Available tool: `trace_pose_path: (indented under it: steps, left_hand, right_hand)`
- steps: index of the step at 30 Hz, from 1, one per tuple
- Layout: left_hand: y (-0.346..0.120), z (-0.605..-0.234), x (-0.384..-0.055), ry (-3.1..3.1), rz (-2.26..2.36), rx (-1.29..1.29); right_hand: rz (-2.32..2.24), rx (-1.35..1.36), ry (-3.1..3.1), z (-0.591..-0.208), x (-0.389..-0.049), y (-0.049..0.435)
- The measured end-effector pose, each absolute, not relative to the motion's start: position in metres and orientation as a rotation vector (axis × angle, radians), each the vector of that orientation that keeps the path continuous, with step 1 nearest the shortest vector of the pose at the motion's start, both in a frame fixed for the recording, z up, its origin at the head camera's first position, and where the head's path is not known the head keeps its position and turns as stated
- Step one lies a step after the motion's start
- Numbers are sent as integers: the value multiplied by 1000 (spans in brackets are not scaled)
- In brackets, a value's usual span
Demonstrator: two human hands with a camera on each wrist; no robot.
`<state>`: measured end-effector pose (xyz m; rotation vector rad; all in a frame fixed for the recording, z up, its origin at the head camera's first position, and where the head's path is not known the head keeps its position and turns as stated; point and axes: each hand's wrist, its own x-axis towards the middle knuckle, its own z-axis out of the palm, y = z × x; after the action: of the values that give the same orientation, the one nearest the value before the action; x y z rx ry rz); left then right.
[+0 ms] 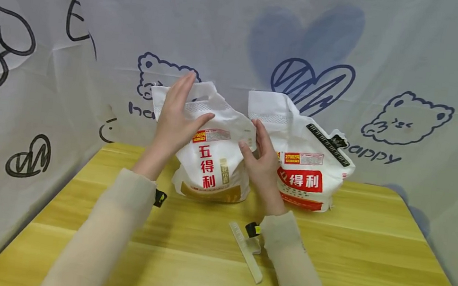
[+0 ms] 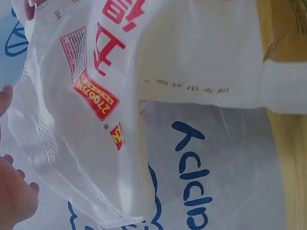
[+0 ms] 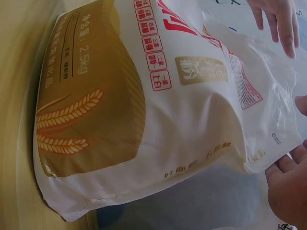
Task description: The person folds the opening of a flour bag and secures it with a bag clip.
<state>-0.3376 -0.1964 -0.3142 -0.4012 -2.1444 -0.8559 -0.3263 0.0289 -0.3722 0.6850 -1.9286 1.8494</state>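
Note:
A white flour bag (image 1: 214, 155) with red lettering and a gold base stands upright on the table. Wheat ears and "2.5kg" are printed on its front (image 3: 91, 115). My left hand (image 1: 176, 120) is at the bag's upper left, its fingers straight and thumb spread across the front. At the bag's right upper corner, my right hand (image 1: 264, 161) holds the edge between thumb and fingers. In the left wrist view the bag's top (image 2: 86, 158) droops in soft folds. A pale clip (image 1: 245, 252) lies on the table in front, near my right wrist.
Just right of it stands a second white flour bag (image 1: 301, 185), its folded top closed with a black clip (image 1: 327, 144). The wooden table (image 1: 180, 261) meets a printed cloth backdrop (image 1: 226, 28) behind and at both sides.

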Motion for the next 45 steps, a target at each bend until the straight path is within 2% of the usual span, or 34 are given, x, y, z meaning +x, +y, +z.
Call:
trace_pose_path:
  steps: [14,45]
  left_hand:
    - [-200,-297,-359,-2339,-575,-489]
    - [-204,-320,-351,-1919,-662,-602]
  right_hand:
    - [1695,730,-1876,-374,-321,28]
    - [1704,750,-1761,-373,-320,29]
